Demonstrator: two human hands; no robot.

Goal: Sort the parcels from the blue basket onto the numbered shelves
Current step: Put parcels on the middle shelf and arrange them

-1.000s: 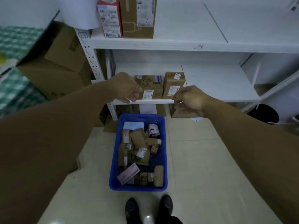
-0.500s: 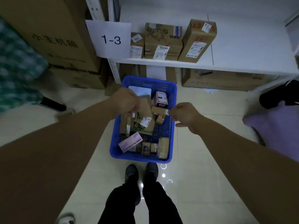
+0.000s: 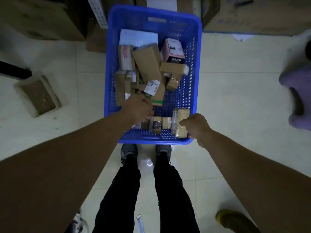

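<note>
Basket: the blue basket [image 3: 151, 137] sits on the pale floor tiles, right at the toes of the person's shoes [image 3: 129, 152], with parcels heaped inside.
Left hand: the left hand [image 3: 139, 110] is down in the near-left part of the basket, fingers curled over the pile. What lies under them is hidden, so I can't call a grip.
Right hand: the right hand [image 3: 196, 126] is at the near-right corner, curled, knuckles against the tape-wrapped tan parcel [image 3: 181, 115]. I can't tell whether it holds it.
Spacing: the hands are apart, with a row of small taped boxes [image 3: 157, 124] between them.
Handling: these look like small, stiff, light cartons, so one hand each should do, gripped across the narrow sides. The glossy tape could be slick, so fingers round the edges.
Soft one: the white padded mailer [image 3: 138, 37] at the far end will likely flex and want support underneath.
Watch: the long brown carton [image 3: 148, 63] leans on its neighbours. Pulling from beneath may tumble the heap.
Shelves: the numbers are out of shot.
</note>
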